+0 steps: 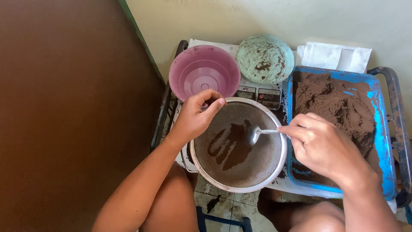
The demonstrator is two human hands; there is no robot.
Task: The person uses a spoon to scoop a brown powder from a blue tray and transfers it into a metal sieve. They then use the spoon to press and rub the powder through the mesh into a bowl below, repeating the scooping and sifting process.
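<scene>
Partway through: left hand (195, 118) clamped on sieve (238, 144) rim, right hand (322, 144) pinching spoon (256, 134) over sieve's smeared brown powder (229, 146), heaped blue tray (381, 124) right of sieve unsifted.

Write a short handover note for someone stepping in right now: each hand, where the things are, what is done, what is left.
Left hand: grips the rim of the round sieve.
Right hand: holds a metal spoon, bowl down on the mesh.
Done: some brown powder is spread in the sieve.
Left: much more brown powder fills the blue tray to the right. The purple bowl behind holds no powder.
</scene>
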